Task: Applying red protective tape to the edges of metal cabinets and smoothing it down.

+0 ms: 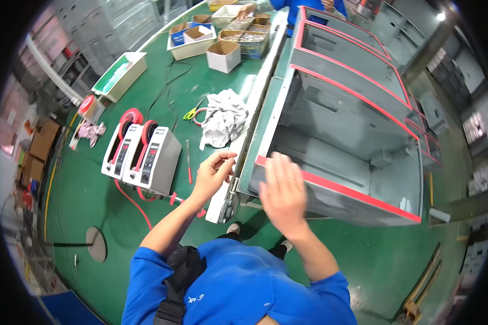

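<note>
My right hand [283,195] lies flat, fingers stretched out and slightly blurred, at the near left corner of a grey metal cabinet shell [358,208]. Its fingers cover part of the red tape strip [358,196] that runs along the shell's near edge. To the left, over the edge of the bench, my left hand [216,172] is half curled, with a gap between thumb and fingers and nothing visible in it. Beyond that hand is a crumpled pale cloth [223,118]. A slim tool with a red handle [189,165] rests on the green bench top [184,103].
Two tape dispensers [146,157] with red rolls stand at left. Yellow-handled scissors [191,114] lie by the cloth. Farther back are a white carton [223,57] and a green-lined bin [119,76]. More red-taped shells [352,70] line up behind; a person in blue [295,11] stands beyond.
</note>
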Tool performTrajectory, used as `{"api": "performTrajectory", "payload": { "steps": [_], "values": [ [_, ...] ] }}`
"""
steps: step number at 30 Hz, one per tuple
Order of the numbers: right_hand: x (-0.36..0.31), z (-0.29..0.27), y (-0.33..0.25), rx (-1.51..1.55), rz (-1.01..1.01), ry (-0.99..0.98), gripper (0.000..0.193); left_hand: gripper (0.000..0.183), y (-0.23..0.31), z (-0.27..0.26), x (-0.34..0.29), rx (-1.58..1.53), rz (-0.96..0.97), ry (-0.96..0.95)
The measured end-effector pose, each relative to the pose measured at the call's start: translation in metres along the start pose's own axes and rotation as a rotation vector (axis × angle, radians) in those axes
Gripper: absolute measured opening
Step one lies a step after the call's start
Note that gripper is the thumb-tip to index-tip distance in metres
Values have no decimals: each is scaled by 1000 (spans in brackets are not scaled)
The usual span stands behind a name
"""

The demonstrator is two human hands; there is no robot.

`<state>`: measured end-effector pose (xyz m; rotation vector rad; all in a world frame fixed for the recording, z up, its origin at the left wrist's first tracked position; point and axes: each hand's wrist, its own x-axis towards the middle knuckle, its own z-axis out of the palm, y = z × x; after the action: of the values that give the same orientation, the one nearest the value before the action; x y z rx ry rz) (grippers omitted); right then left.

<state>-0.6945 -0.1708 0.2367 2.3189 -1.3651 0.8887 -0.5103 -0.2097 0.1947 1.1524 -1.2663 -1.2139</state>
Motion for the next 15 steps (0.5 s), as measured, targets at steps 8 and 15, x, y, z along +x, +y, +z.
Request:
{"api": "performTrajectory", "payload": {
  "steps": [8, 15],
  "values": [
    [5, 10, -19, 95, 120, 109, 39, 34, 39, 13, 26, 459, 869, -224],
    [-88, -65, 82, -305, 315, 87, 45, 27, 37, 23, 60, 551, 1157, -561]
  ]
}}
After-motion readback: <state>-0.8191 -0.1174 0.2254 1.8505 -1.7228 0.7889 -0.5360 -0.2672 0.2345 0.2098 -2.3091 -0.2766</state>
